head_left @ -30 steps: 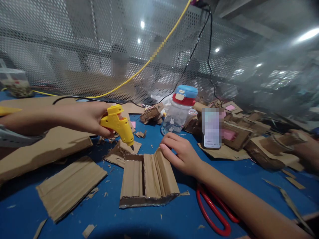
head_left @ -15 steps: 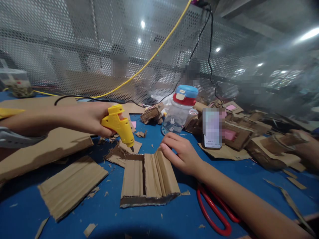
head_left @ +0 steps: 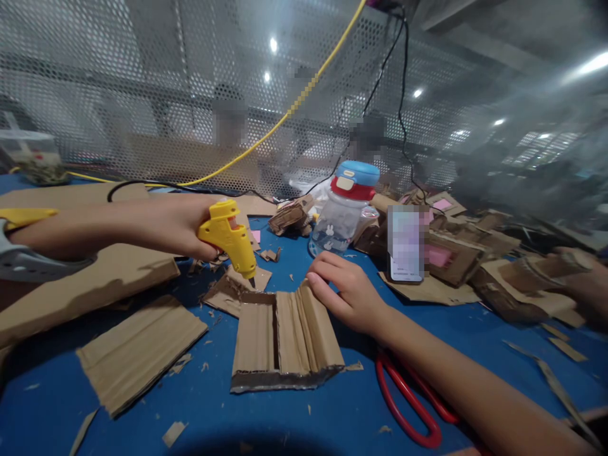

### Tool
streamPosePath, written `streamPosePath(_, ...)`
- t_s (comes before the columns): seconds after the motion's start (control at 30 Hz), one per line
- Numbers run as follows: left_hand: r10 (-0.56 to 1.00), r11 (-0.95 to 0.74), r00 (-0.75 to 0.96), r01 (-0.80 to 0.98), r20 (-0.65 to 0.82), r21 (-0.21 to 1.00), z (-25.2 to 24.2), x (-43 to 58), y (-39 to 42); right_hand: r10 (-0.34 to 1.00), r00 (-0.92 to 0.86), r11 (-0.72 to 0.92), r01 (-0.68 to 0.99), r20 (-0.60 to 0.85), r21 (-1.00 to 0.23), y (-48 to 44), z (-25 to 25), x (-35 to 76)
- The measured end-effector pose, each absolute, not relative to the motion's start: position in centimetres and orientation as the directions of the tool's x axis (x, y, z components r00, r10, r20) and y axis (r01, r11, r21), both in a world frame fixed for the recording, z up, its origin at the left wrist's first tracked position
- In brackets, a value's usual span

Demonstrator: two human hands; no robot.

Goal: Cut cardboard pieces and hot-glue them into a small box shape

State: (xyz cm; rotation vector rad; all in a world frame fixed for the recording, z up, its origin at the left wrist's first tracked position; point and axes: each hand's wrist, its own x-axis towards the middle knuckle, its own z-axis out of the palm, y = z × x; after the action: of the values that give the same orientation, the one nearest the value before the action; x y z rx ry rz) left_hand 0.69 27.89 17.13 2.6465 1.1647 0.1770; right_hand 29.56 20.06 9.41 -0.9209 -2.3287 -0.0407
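Observation:
My left hand (head_left: 194,221) is closed around a yellow glue gun (head_left: 232,240), its dark nozzle pointing down at the far edge of a small cardboard box (head_left: 256,335). I cannot tell whether the tip touches that edge. The box is open on top at its left part, with bent, ridged cardboard on its right. My right hand (head_left: 349,291) has curled fingers on the far right corner of the box, holding it against the blue table. Under my right forearm lie red-handled scissors (head_left: 403,405), their blades hidden.
A flat cardboard piece (head_left: 142,354) lies left of the box, larger sheets (head_left: 118,278) behind it. A water bottle (head_left: 337,215) and a phone (head_left: 406,247) stand beyond my right hand. Cardboard constructions (head_left: 456,253) fill the right, near another person's hand (head_left: 586,278). A yellow cable (head_left: 266,136) hangs behind.
The view has shifted very slightly. The glue gun stays over the far edge of the box, and my right hand keeps its place on the corner.

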Motion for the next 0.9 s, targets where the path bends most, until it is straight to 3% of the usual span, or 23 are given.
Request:
streamPosePath(0.43,0.709,-0.678,0.704,0.665,0.042,0.315,17.13,0.98,27.92,0.601,-0.562,0.757,0.628,0.568,-0.179,20.07,9.48,29.58)
streamPosePath(0.9,0.706,-0.699,0.703,0.67,0.086,0.251,17.07,0.86,27.64,0.599,-0.565,0.759,0.627,0.568,-0.176,20.03,9.51,29.56)
